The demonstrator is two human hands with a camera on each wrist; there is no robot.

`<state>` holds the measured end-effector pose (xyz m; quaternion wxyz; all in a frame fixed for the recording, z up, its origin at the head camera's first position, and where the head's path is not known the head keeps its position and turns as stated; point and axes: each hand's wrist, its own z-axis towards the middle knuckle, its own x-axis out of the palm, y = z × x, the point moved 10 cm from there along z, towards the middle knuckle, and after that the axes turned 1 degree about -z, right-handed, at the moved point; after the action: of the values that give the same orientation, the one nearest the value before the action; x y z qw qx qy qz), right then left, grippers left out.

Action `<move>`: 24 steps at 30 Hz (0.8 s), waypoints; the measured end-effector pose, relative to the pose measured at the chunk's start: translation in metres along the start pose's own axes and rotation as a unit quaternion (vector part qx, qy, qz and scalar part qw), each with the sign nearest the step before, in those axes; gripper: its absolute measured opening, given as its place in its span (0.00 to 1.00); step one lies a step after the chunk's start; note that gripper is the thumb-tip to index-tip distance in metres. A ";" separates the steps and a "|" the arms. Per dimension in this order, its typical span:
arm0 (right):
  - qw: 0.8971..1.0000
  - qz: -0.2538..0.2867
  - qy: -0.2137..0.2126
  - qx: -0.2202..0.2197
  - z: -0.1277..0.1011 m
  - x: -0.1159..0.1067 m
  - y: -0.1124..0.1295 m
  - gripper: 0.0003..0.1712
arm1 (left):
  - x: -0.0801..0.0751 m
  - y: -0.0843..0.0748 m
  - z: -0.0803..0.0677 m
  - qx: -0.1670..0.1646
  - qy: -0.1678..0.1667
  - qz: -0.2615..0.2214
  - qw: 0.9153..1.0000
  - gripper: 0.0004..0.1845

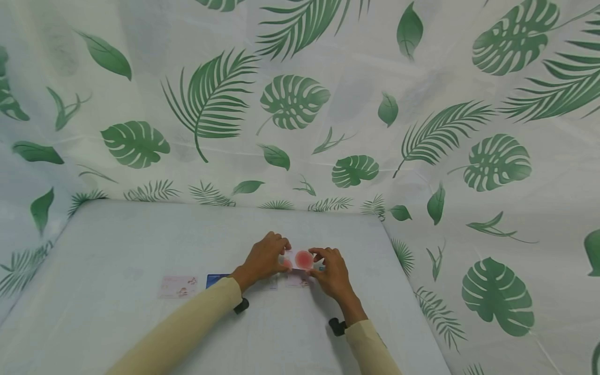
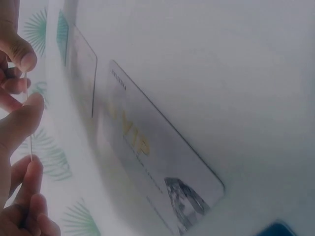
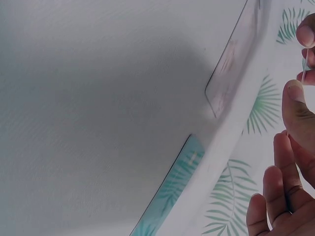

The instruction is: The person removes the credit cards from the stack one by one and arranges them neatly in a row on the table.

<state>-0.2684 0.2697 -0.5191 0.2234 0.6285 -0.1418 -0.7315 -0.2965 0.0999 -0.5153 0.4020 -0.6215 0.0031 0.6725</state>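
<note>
A white card with a large pink-red circle (image 1: pixel 303 260) is held up off the table between both hands. My left hand (image 1: pixel 264 256) pinches its left end, and my right hand (image 1: pixel 334 272) pinches the right end. From the left wrist, the card appears almost edge-on, a thin line between thumb and fingers. Below the left hand lies a pale VIP card (image 2: pixel 140 142) with gold letters and a dark gem picture. A pinkish card (image 1: pixel 297 282) rests on the table beneath the held card, and a teal leaf-patterned card (image 3: pixel 172 182) lies near the right hand.
Farther left on the white table (image 1: pixel 117 250) are another pink-white card (image 1: pixel 178 286) and a blue card (image 1: pixel 216 279), partly hidden by the left wrist. Leaf-printed white sheeting (image 1: pixel 225 172) rises behind the table and along its sides.
</note>
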 end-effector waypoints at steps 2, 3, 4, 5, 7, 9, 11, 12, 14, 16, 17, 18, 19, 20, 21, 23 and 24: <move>1.000 -0.002 -0.003 -0.002 -0.001 -0.002 -0.002 0.33 | 0.001 -0.002 0.000 0.003 -0.002 -0.002 1.000 0.26; 1.000 -0.003 -0.004 -0.002 -0.002 -0.002 -0.003 0.33 | 0.001 -0.004 0.001 0.005 -0.003 -0.002 1.000 0.26; 1.000 -0.005 -0.005 -0.004 -0.002 -0.003 -0.004 0.33 | 0.002 -0.005 0.001 0.007 -0.003 -0.001 1.000 0.26; 1.000 -0.006 -0.006 -0.005 -0.003 -0.004 -0.004 0.32 | 0.003 -0.006 0.001 0.008 -0.004 0.001 1.000 0.26; 1.000 -0.008 -0.009 -0.010 -0.004 -0.005 -0.006 0.32 | 0.005 -0.007 0.003 0.013 -0.007 0.005 1.000 0.26; 1.000 -0.006 -0.008 -0.007 -0.004 -0.005 -0.008 0.32 | 0.007 -0.008 0.004 0.016 -0.007 0.007 1.000 0.26; 1.000 -0.005 -0.006 -0.003 -0.005 -0.006 -0.010 0.32 | 0.010 -0.009 0.004 0.017 -0.008 0.010 1.000 0.26; 1.000 -0.006 -0.006 -0.001 -0.005 -0.007 -0.011 0.32 | 0.011 -0.010 0.005 0.018 -0.008 0.010 1.000 0.26; 1.000 -0.007 -0.005 0.001 -0.005 -0.007 -0.012 0.32 | 0.011 -0.012 0.006 0.022 -0.014 0.010 1.000 0.25; 1.000 -0.012 -0.006 0.002 -0.005 -0.009 -0.013 0.32 | 0.011 -0.014 0.007 0.029 -0.021 0.013 0.999 0.25; 1.000 -0.013 -0.006 0.003 -0.005 -0.010 -0.014 0.32 | 0.012 -0.015 0.008 0.033 -0.024 0.014 0.999 0.25; 1.000 -0.015 -0.007 0.003 -0.005 -0.011 -0.015 0.32 | 0.012 -0.017 0.008 0.037 -0.027 0.017 0.999 0.25; 1.000 -0.015 -0.007 0.003 -0.005 -0.012 -0.016 0.32 | 0.012 -0.019 0.009 0.040 -0.028 0.020 0.999 0.25; 1.000 -0.014 -0.006 0.007 -0.005 -0.013 -0.017 0.33 | 0.013 -0.020 0.010 0.042 -0.026 0.023 0.998 0.25; 1.000 -0.015 -0.006 0.009 -0.005 -0.014 -0.019 0.33 | 0.014 -0.021 0.011 0.044 -0.025 0.025 0.998 0.25; 1.000 -0.014 -0.004 0.013 -0.006 -0.017 -0.022 0.33 | 0.017 -0.024 0.013 0.046 -0.017 0.029 0.998 0.25; 1.000 -0.014 -0.003 0.015 -0.006 -0.018 -0.023 0.33 | 0.018 -0.025 0.013 0.046 -0.013 0.031 0.998 0.25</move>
<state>-0.2641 0.2987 -0.5162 0.2036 0.6313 -0.1445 -0.7343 -0.2921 0.1333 -0.5151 0.4092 -0.5932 0.0479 0.6916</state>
